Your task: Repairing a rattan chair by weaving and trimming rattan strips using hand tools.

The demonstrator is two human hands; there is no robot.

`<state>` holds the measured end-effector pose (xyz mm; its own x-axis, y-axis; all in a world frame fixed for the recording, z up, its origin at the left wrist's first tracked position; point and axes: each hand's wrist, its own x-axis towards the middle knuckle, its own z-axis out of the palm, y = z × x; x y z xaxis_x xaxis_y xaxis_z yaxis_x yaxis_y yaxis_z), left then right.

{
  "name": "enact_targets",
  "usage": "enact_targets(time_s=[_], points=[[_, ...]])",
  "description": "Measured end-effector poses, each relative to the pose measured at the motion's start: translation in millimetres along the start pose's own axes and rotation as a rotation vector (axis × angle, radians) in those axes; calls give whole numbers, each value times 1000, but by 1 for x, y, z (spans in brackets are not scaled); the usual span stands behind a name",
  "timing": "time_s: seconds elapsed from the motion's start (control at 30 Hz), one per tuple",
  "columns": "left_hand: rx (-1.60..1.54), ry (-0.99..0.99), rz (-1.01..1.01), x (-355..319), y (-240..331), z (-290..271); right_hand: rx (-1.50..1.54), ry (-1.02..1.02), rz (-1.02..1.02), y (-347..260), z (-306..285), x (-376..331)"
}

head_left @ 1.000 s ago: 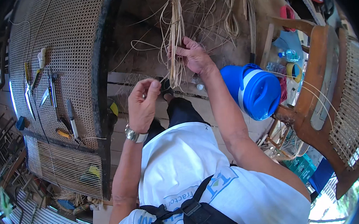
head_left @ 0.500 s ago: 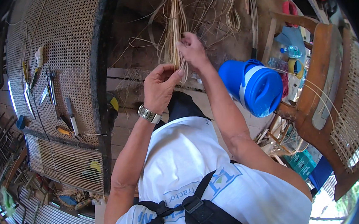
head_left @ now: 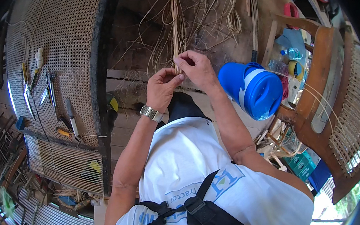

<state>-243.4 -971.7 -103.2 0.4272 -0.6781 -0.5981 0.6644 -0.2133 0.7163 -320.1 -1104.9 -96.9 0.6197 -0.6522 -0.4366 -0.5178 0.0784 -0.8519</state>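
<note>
- Your left hand [head_left: 161,89] has come up from a second ago to meet your right hand [head_left: 196,70] — both sets of fingers now pinch the cane strands [head_left: 176,31].
- The strands run straight up from that grip, just left of the blue jug [head_left: 253,90].
- With two hands on one strand, you look set to sort or split it.
- Hand tools [head_left: 48,96] lie on the woven cane panel [head_left: 50,51], well left of the jug.

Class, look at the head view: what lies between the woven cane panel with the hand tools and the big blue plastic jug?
The person's two hands, left hand and right hand, pinching a bundle of pale cane strands.
</note>
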Motion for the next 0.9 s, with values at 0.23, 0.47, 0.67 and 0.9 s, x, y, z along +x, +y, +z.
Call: enact_targets(time_s=[0.23,0.47,0.67,0.9], points=[[679,354,421,-13,-15,-6,151,65,23,33,-7,5],[296,-128,283,-65,-3,-3,812,-72,253,20,0,-57],[853,-103,658,-105,-34,-47,707,-108,156,38,33,-124],[727,-267,790,-175,-70,-93,735,-62,49,41,87,-213]])
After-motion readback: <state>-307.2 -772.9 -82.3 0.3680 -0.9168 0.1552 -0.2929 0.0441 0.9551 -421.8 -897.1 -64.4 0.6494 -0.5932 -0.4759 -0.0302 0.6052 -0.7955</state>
